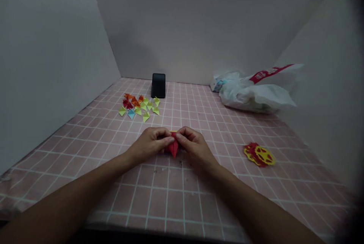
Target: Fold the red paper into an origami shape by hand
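Note:
Between my two hands is a folded piece of red paper (pixel 174 148), its narrow point facing me and a thin yellow strip showing at its far edge. My left hand (pixel 153 139) pinches its left side between thumb and fingers. On the opposite side, my right hand (pixel 193 142) grips the paper the same way, the thumb lying over the fold. The fingertips hide much of the paper's upper part. Whether it touches the table or is held just above, I cannot tell.
Several small folded paper pieces (pixel 138 110) in yellow, orange, red and blue lie at the back left. Behind them a black phone (pixel 158 85) leans near the wall. A white plastic bag (pixel 253 96) sits back right. Red and yellow cut-out discs (pixel 259 155) lie right on the pink checked tabletop (pixel 159 198).

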Motion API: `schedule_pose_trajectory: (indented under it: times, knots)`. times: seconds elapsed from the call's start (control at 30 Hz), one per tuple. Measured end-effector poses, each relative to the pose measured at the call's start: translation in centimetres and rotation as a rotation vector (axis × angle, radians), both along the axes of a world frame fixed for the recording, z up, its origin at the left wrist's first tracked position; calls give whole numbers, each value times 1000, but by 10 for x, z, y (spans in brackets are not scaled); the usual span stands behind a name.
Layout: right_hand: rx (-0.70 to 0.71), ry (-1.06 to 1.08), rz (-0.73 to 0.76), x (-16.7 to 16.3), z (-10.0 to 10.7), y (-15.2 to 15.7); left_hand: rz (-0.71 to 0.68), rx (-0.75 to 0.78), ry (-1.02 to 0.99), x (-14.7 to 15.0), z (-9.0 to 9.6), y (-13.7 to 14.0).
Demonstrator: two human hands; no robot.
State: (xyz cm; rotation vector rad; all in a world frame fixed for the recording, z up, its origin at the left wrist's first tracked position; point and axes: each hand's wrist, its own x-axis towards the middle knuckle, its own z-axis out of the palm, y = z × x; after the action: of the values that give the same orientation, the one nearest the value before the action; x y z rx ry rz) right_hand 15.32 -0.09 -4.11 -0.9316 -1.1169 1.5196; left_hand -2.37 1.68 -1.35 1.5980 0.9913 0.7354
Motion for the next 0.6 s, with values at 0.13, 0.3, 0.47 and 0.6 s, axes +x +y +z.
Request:
schedule_pose_trajectory:
  times: [0.13,0.3,0.47,0.6]
  knots:
    - [-34,23,16,0,0,0,-1,-18,0,-1,0,1]
    - [-30,14,13,0,0,0,-12,-1,9,-1,1,1]
    - [-14,-11,-3,-2,-1,0,-16,17,34,-2,-1,0]
    - [30,-62,-9,-2,-1,1,-26,52,47,-1,1,0]
